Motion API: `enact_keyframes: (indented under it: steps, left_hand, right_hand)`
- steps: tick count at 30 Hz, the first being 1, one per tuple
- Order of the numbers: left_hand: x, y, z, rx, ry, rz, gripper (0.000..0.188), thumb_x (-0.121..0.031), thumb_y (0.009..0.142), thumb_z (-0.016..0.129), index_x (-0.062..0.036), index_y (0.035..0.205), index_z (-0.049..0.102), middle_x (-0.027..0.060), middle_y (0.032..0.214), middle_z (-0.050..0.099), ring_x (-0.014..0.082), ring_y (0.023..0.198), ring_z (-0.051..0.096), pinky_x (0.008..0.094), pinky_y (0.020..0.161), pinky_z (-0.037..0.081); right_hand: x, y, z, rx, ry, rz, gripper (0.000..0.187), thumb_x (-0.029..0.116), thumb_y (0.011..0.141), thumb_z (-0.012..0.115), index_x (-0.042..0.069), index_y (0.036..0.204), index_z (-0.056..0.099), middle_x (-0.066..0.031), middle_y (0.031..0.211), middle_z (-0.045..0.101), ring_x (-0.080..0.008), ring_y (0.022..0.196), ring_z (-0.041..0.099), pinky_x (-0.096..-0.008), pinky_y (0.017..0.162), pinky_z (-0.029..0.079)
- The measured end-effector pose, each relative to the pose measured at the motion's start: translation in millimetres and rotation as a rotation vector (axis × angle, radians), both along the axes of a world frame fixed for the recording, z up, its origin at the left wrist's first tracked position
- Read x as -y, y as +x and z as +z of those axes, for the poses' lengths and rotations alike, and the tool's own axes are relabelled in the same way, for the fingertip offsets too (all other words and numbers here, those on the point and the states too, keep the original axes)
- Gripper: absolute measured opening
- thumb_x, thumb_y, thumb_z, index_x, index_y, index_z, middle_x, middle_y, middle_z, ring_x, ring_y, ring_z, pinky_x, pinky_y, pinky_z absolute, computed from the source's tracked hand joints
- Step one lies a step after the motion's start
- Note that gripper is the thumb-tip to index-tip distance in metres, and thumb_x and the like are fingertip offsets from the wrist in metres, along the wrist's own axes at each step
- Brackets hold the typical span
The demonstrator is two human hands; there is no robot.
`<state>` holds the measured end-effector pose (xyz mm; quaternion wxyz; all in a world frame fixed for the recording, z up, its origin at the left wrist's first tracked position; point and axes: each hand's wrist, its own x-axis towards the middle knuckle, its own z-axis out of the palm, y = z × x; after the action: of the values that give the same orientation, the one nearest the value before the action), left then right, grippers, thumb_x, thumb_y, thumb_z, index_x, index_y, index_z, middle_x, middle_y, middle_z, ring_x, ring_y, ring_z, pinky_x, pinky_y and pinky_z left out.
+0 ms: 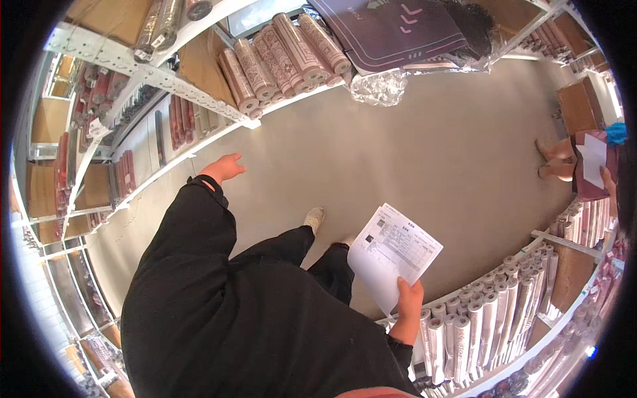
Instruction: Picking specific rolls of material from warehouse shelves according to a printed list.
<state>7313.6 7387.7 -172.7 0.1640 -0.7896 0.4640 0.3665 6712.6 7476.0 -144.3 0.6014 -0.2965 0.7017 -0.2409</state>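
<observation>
My right hand [410, 302] grips a few white printed sheets of paper [398, 245] by their lower right edge, with the thumb on top. The sheets are tilted and hang over the floor in front of my body. My left hand [225, 168] is stretched out to the left with its fingers apart and nothing in it. Nearest to it is the edge of a white metal shelf [199, 147]. Beyond that hand, several patterned rolls [285, 56] in clear wrap lie side by side on a shelf.
A dark mat [391, 33] with light arrow marks overhangs the far shelf, above crumpled clear plastic [378, 87]. Many wrapped rolls [474, 325] stand upright along the right. Another person [584, 162] holding white paper is at the far right. Grey floor [458, 146] runs between the shelves.
</observation>
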Motion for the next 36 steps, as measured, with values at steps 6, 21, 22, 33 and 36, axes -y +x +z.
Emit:
enact_keyframes:
  steps: [6,21,22,33,36]
  left_hand:
    - [49,54,-43,-0.054,0.116,0.301,0.063,-0.039,0.083,0.059,-0.0023,0.132,0.045,0.0172,0.126,0.052,0.0269,0.113,0.054,0.0395,0.088,0.047]
    - [309,116,-319,-0.732,-0.444,1.083,0.085,-0.050,0.081,0.064,-0.0142,0.145,0.021,0.0183,0.146,0.025,0.0370,0.130,0.033,0.0561,0.103,0.027]
    - [319,101,-330,-0.740,-0.450,1.069,0.085,-0.050,0.081,0.064,-0.0142,0.145,0.021,0.0183,0.146,0.025,0.0370,0.130,0.033,0.0561,0.103,0.027]
    - [360,86,-369,-0.842,-0.866,0.798,0.061,-0.032,0.077,0.072,-0.0102,0.128,0.046,0.0162,0.135,0.039,0.0328,0.119,0.041,0.0540,0.093,0.041]
    - [369,121,-408,-0.652,-0.844,0.596,0.062,-0.026,0.075,0.074,-0.0050,0.126,0.044,0.0160,0.134,0.039,0.0318,0.116,0.044,0.0537,0.088,0.044]
  right_hand:
    - [17,36,-47,0.120,0.032,-0.113,0.037,0.008,0.084,0.055,-0.007,0.117,0.055,-0.0134,0.112,0.061,-0.0213,0.100,0.058,-0.0321,0.088,0.044]
    - [96,77,-290,0.131,-0.301,-0.472,0.043,0.008,0.083,0.058,-0.012,0.119,0.048,-0.0193,0.116,0.058,-0.0264,0.102,0.057,-0.0366,0.093,0.042]
    - [99,79,-305,0.111,-0.336,-0.488,0.042,0.008,0.083,0.057,-0.012,0.120,0.048,-0.0189,0.117,0.057,-0.0260,0.103,0.057,-0.0365,0.093,0.042]
    - [112,93,-326,-0.022,-0.347,-0.480,0.041,0.006,0.084,0.055,-0.011,0.121,0.047,-0.0175,0.118,0.056,-0.0248,0.106,0.055,-0.0346,0.096,0.039]
    - [108,89,-330,-0.006,-0.372,-0.470,0.043,0.004,0.083,0.053,-0.011,0.123,0.046,-0.0185,0.118,0.056,-0.0254,0.106,0.055,-0.0353,0.095,0.040]
